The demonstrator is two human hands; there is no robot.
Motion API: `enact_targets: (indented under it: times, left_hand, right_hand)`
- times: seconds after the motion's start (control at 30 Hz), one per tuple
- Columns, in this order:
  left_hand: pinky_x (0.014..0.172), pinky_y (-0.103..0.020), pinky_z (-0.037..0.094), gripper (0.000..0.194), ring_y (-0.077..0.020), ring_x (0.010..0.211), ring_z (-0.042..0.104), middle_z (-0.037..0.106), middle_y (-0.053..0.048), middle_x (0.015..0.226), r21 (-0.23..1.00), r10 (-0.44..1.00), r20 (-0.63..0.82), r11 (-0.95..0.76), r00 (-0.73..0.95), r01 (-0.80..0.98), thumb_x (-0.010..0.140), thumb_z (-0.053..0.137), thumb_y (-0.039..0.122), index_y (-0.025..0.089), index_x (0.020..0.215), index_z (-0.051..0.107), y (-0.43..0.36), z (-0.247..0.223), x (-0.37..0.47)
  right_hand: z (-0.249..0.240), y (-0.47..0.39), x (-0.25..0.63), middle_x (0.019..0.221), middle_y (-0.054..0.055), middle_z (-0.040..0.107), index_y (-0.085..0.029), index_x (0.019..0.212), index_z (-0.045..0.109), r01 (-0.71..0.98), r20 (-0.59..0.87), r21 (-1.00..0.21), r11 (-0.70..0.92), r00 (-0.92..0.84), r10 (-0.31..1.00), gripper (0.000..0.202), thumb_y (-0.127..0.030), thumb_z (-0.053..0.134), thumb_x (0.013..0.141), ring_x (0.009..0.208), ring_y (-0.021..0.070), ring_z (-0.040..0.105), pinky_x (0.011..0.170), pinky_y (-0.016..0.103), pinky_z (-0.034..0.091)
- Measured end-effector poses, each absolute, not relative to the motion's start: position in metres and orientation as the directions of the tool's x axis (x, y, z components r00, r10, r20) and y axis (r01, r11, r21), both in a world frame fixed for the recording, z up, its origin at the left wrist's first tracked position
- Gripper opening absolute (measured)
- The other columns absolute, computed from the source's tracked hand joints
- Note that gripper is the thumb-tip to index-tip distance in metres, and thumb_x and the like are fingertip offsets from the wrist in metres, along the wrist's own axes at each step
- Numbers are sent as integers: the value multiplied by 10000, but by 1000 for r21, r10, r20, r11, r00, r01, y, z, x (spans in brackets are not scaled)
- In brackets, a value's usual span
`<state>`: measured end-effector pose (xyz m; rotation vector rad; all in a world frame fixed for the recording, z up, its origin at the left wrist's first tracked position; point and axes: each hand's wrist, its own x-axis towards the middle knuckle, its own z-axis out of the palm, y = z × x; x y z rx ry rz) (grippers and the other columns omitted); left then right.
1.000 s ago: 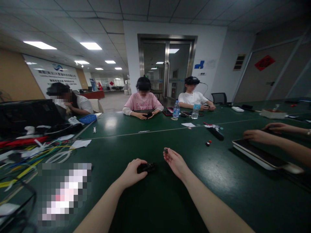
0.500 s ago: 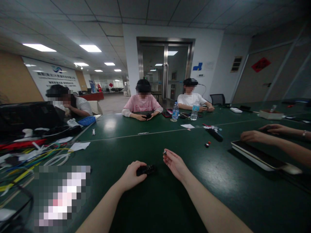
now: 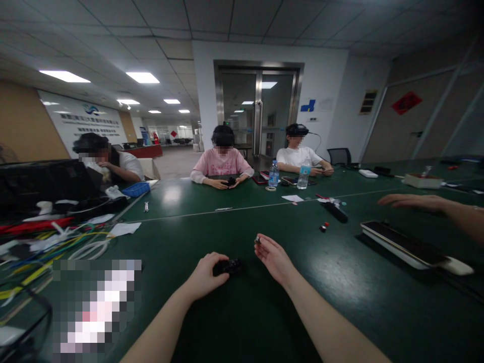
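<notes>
My left hand point(image 3: 209, 275) is closed around one end of a small black object point(image 3: 233, 265), which rests on or just above the green table point(image 3: 242, 322). Its exact kind is too dark to make out. To the right, my right hand point(image 3: 273, 257) is raised with the palm turned inward. Thumb and fingertips pinch a tiny object with a light, shiny spot point(image 3: 257, 240), too small to name. A gap separates the two hands.
Cables point(image 3: 86, 247) and a blue basket point(image 3: 136, 189) lie left. Two water bottles point(image 3: 303, 174) stand at the back. A tiny red-and-black item point(image 3: 323, 227) and a black-topped flat device point(image 3: 404, 244) are right, near a co-worker's hand point(image 3: 416, 200). Other people sit across the table.
My hands and what they hold are almost unmoved. At the right, the co-worker's hand has lifted away from the flat device, and only one of their arms shows now.
</notes>
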<state>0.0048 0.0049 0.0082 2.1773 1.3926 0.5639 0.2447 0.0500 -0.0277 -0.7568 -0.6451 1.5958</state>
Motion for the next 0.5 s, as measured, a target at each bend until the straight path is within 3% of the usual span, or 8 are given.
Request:
enact_targets:
  times: [0.5]
  left_hand:
    - [883,-340,403,368,-220,1007,522,579,-35,1086,596,918,83,-358,388,719,765,586,346,245,1118,568,3,12,8]
  right_hand:
    - [-30,52,245,929,26,678,-238,967,649,-579,-123,-799,-163,-109,986,346,-301,756,644,838,159,629,778,319,500]
